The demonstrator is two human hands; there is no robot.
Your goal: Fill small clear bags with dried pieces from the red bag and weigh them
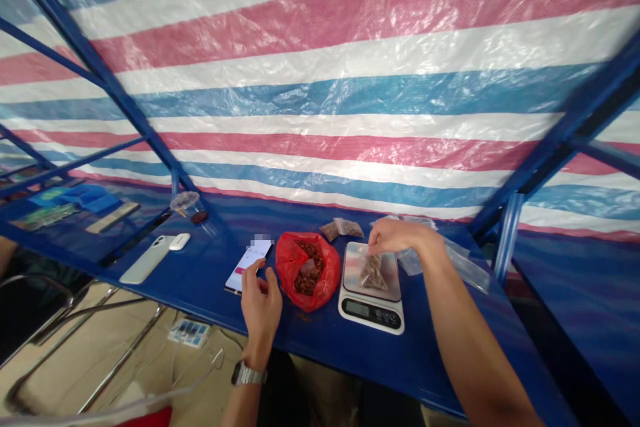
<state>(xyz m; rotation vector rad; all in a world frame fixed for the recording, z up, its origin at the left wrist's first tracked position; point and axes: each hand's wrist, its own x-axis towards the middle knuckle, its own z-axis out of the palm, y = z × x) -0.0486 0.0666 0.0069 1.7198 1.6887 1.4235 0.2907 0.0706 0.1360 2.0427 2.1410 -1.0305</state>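
Observation:
My right hand [395, 235] pinches the top of a small clear bag of brown bits [373, 271] that rests on the platform of a white kitchen scale [371, 310]. My left hand [260, 300] hovers with fingers loosely curled and apart, holding nothing, between a phone with a lit screen [247, 267] and an open red plastic bag of the same brown bits [307, 270]. Two filled small bags [341, 229] lie behind the red bag.
The blue table [200, 280] stands before a striped tarp wall with blue frame poles [505, 247]. A white phone [147, 259], a white case [179, 241] and a clear lidded cup [187, 203] lie at left. Empty clear bags [465, 267] lie right of the scale.

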